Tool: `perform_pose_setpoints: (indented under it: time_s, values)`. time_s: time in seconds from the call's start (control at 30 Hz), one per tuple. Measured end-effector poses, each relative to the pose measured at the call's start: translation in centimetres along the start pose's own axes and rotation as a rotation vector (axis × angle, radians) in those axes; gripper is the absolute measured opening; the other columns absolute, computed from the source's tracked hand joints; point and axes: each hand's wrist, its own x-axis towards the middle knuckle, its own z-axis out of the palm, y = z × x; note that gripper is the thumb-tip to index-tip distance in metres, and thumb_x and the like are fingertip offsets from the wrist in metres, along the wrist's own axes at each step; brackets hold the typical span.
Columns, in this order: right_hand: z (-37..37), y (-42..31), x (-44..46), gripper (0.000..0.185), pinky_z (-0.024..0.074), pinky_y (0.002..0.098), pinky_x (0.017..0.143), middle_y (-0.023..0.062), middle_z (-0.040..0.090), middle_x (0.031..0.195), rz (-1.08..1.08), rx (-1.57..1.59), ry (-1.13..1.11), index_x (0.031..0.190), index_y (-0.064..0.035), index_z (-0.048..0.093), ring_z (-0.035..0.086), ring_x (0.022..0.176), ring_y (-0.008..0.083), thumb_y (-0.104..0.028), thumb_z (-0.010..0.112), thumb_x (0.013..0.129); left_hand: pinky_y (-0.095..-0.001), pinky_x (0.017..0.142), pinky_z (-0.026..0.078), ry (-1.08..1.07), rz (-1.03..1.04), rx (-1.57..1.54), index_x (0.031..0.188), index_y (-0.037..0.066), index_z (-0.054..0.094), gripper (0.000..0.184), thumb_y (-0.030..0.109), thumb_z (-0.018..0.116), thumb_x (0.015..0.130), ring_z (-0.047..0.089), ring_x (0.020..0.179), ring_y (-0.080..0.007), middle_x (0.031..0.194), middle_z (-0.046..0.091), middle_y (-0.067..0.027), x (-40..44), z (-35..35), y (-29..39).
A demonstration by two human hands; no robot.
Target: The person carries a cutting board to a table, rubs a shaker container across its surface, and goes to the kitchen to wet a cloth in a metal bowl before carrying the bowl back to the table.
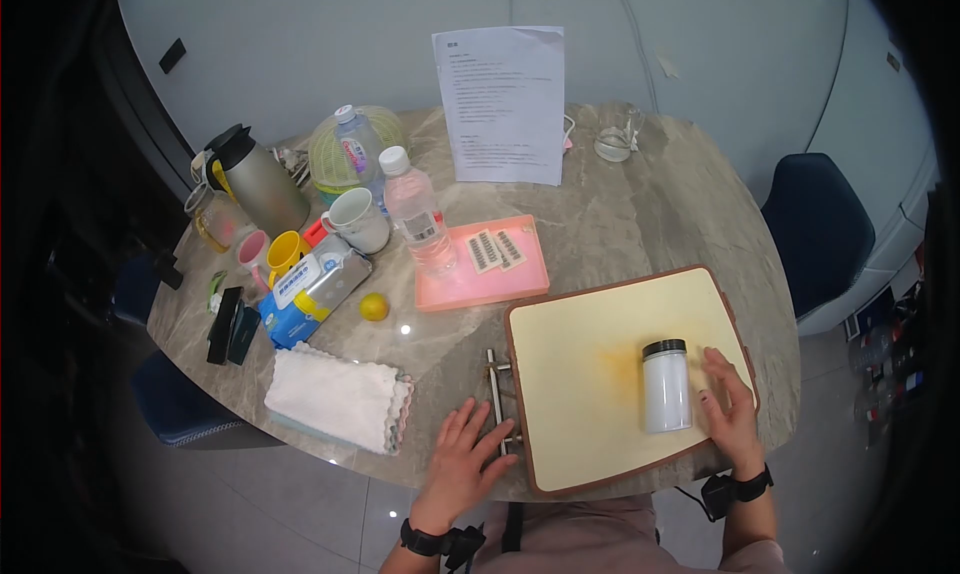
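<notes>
A white jar with a black lid (667, 389) stands on a cream cutting board with a brown rim (570, 374). Just right of the jar is my right hand (732, 409), its fingers apart and curved towards the jar's side; whether a fingertip touches it I cannot tell. My left hand (465, 459) lies spread at the table's front edge, holding nothing. Its fingertips are close to the metal handle (496, 399) at the board's left side. A faint yellow stain marks the board left of the jar.
A pink tray (500, 286) holds a clear bottle (415, 214) and two patterned cards. Folded white cloths (335, 394), a lemon (374, 307), a wipes pack (315, 294), mugs and a steel jug (258, 184) crowd the left. A printed sheet (503, 104) stands behind, near a glass (616, 134).
</notes>
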Motion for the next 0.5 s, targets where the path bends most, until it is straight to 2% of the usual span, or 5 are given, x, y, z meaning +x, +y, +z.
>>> perform_pose_setpoints:
  time_s: [0.1,0.2,0.3,0.33,0.5]
  values:
    - [0.7,-0.9,-0.4,0.055,0.0282,0.0423,0.114,0.0240,0.046,0.144,0.033,0.084,0.102,0.133,0.0033,0.051,0.039,0.138,0.0358,-0.007,0.058,0.079,-0.0534,0.108,0.032,0.003,0.001,0.006,0.128,0.015,0.062,0.049,0.027,0.074,0.082,0.039,0.135,-0.0392,0.140,0.049,-0.0176,0.0,-0.1,0.1]
    - [2.4,-2.2,-0.3,0.061,0.0286,0.0439,0.114,0.0261,0.041,0.147,-0.070,0.078,0.011,0.135,0.0013,0.049,0.037,0.139,0.0390,-0.007,0.064,0.076,-0.0536,0.109,0.032,0.005,0.010,0.021,0.128,0.015,0.062,0.048,0.027,0.073,0.082,0.039,0.135,-0.0393,0.140,0.050,-0.0176,0.1,-0.3,0.1]
    - [4.7,-3.5,0.0,0.068,0.0281,0.0482,0.114,0.0270,0.032,0.152,-0.179,-0.065,-0.048,0.136,-0.0021,0.049,0.033,0.139,0.0451,-0.011,0.073,0.073,-0.0534,0.109,0.032,0.007,0.008,0.021,0.127,0.015,0.062,0.047,0.028,0.073,0.083,0.040,0.134,-0.0392,0.140,0.050,-0.0175,0.1,-0.3,0.2]
    - [5.8,-4.3,0.3,0.072,0.0305,0.0545,0.111,0.0255,0.031,0.152,-0.266,-0.182,-0.047,0.134,-0.0062,0.052,0.030,0.138,0.0509,-0.016,0.080,0.069,-0.0534,0.109,0.032,0.008,0.009,0.020,0.127,0.015,0.062,0.047,0.028,0.073,0.083,0.040,0.134,-0.0391,0.140,0.050,-0.0175,0.1,-0.2,0.2]
    - [9.0,-7.5,1.5,0.062,0.0353,0.0614,0.102,0.0174,0.041,0.144,-0.430,-0.469,-0.153,0.123,-0.0094,0.060,0.031,0.137,0.0485,-0.030,0.081,0.069,-0.0534,0.109,0.032,0.012,0.015,0.012,0.128,0.015,0.062,0.048,0.029,0.073,0.083,0.040,0.134,-0.0393,0.139,0.050,-0.0178,0.0,-0.1,0.1]
